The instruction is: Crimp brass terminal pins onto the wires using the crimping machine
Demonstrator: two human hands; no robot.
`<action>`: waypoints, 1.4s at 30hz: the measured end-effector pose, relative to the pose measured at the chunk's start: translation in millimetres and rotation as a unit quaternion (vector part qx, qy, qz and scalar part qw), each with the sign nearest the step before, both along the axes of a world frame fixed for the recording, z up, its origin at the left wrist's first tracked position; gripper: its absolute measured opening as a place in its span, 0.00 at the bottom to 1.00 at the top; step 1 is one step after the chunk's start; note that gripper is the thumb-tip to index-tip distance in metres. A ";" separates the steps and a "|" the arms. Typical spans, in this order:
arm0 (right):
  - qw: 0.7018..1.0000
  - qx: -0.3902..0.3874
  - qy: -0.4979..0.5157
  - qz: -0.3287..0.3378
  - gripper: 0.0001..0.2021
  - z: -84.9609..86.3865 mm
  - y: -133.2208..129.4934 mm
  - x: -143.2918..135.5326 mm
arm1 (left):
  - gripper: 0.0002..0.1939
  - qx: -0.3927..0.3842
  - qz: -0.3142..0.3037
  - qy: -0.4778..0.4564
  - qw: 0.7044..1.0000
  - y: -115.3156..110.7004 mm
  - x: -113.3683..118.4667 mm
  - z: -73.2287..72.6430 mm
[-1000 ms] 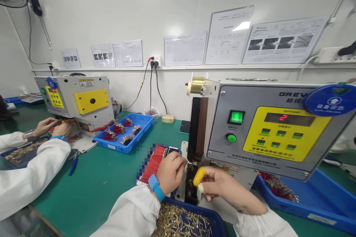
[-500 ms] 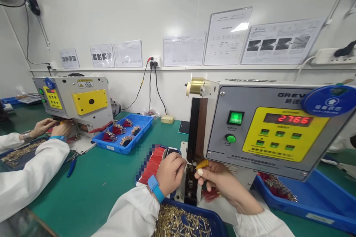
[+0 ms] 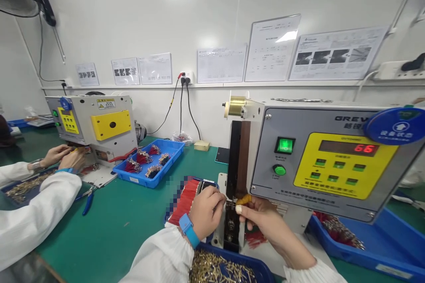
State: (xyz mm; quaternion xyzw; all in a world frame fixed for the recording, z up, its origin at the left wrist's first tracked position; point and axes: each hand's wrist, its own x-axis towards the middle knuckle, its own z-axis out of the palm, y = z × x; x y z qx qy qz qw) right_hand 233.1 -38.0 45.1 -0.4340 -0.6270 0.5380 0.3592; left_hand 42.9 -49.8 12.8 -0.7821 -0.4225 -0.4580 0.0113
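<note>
My left hand (image 3: 208,212), with a blue band at the wrist, is closed in a pinch at the left side of the black press slot (image 3: 231,225); what its fingertips hold is too small to make out. From the right, my right hand (image 3: 259,216) reaches to the same slot under the grey machine (image 3: 285,172). Its fingers are pinched together, a yellow-orange cover on one finger, and their contents are hidden. Red wires (image 3: 255,239) lie on the machine base below it. Beside my left hand is a bundle of red wires (image 3: 182,203).
Gold terminals fill a blue tray (image 3: 262,269) at the front. Blue trays (image 3: 388,247) (image 3: 149,179) with wire bundles stand right and left. Another person's hands (image 3: 68,159) work at a second machine (image 3: 116,141). Blue-handled pliers (image 3: 88,203) lie nearby.
The view has shifted slightly, so most things sit lower and further right. My right fingers are closer to the slot and more closed. The red display reads differently.
</note>
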 end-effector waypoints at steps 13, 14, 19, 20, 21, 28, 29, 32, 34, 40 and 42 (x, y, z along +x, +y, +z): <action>1.000 0.022 -0.018 0.002 0.17 -4.6 3.7 1.0 | 0.08 -0.008 0.000 -0.005 1.000 1.0 -0.2 -1.8; 1.000 0.020 -0.022 0.005 0.18 -5.4 4.5 1.2 | 0.08 -0.008 0.003 -0.006 1.000 0.9 -0.3 -2.0; 1.000 0.014 -0.020 0.000 0.18 -6.9 5.9 2.1 | 0.08 -0.007 0.014 -0.002 1.000 -1.4 2.1 -4.4; 1.000 0.011 -0.023 0.000 0.18 -7.0 6.0 2.3 | 0.08 -0.007 0.016 0.001 1.000 -1.9 3.0 -4.5; 1.000 0.007 -0.030 0.001 0.18 -7.1 6.2 2.7 | 0.08 -0.006 0.019 0.004 1.000 -2.0 3.5 -4.2; 0.999 0.007 -0.041 0.001 0.18 -10.9 7.9 5.2 | 0.09 -0.099 0.121 0.071 0.985 18.9 -37.8 8.2; 0.999 0.007 -0.040 0.002 0.17 -11.7 8.1 5.3 | 0.09 -0.142 0.168 0.076 0.973 24.0 -49.9 8.6; 1.000 0.005 -0.025 0.001 0.16 -13.4 8.8 4.6 | 0.09 -0.214 0.241 0.105 0.941 36.5 -82.0 3.8; 1.000 0.005 -0.014 0.000 0.16 -13.7 9.1 3.9 | 0.08 -0.238 0.250 0.120 0.931 40.8 -93.9 -2.5; 1.000 0.011 -0.001 0.003 0.16 -11.3 7.5 3.2 | 0.10 -0.276 0.244 0.150 0.917 42.6 -93.9 -11.2; 1.000 0.010 -0.003 0.003 0.16 -10.2 6.3 3.6 | 0.10 -0.280 0.245 0.155 0.915 43.3 -92.1 -10.6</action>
